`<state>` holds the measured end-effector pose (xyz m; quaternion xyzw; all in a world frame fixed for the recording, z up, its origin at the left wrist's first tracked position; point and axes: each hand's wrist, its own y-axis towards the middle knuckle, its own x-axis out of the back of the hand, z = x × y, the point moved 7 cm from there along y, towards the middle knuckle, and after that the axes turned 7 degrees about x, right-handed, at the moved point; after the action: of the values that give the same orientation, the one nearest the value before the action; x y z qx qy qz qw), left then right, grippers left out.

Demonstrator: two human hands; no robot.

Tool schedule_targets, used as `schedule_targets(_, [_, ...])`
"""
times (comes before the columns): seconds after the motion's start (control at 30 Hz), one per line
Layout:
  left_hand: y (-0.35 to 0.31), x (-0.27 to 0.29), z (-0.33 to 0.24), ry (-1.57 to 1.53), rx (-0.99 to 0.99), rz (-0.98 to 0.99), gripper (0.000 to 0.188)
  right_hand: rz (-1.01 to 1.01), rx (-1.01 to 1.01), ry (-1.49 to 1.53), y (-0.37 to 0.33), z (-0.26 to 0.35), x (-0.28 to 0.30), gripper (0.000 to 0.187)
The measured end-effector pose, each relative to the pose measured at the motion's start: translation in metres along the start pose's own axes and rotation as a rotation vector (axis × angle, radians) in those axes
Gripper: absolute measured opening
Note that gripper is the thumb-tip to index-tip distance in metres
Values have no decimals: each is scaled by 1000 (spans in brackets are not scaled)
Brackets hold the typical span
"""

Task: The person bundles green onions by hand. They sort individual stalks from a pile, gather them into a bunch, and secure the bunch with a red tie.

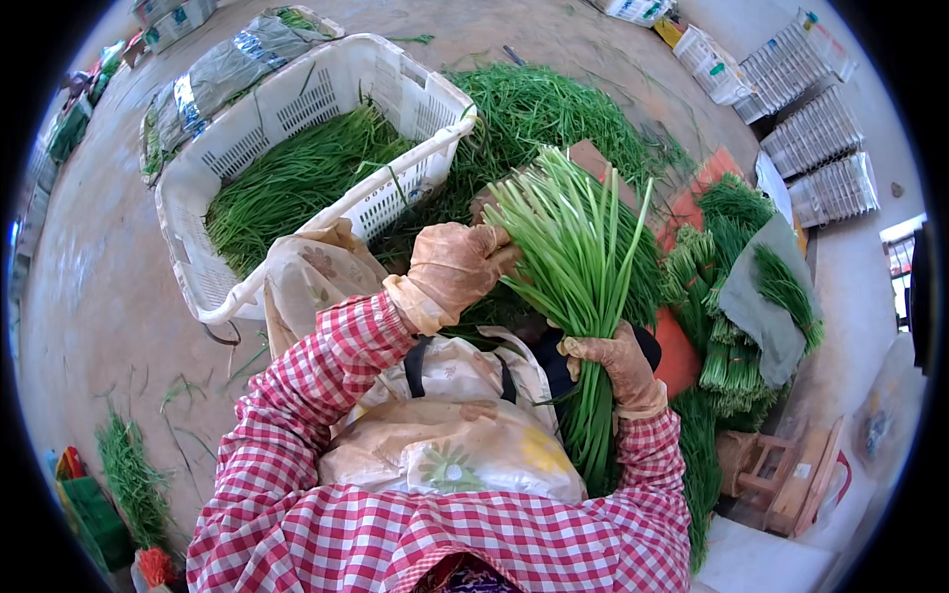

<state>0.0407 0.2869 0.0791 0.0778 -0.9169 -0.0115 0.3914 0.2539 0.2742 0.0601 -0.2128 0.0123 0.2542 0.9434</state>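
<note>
My right hand (pixel 618 368), in a thin tan glove, is wrapped round the middle of a bundle of garlic chives (pixel 578 252). The pale stem ends fan out away from me, while the dark leaves hang down by my lap. Gloved the same way, my left hand (pixel 458 269) is closed with bent fingers right beside the left edge of the stem ends. Its fingertips are partly turned away, so what they pinch, if anything, is hidden. Beyond the bundle lies a big loose heap of chives (pixel 549 109) on the floor.
A white slatted crate (pixel 213 296) with loose chives inside stands at the left. Tied bunches (pixel 732 361) and a grey-green cloth (pixel 766 306) lie at the right, near a small wooden stool (pixel 781 474). Stacked white crates (pixel 820 143) line the far right wall.
</note>
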Motion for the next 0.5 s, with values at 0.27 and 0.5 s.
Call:
schedule_targets(0.27, [9, 45, 112, -19, 284, -424, 27, -53, 50, -45, -6, -5, 22, 38])
schedule_targets(0.5, [-26, 4, 69, -228, 361, 295, 58, -277, 258, -549, -7, -16, 46, 43])
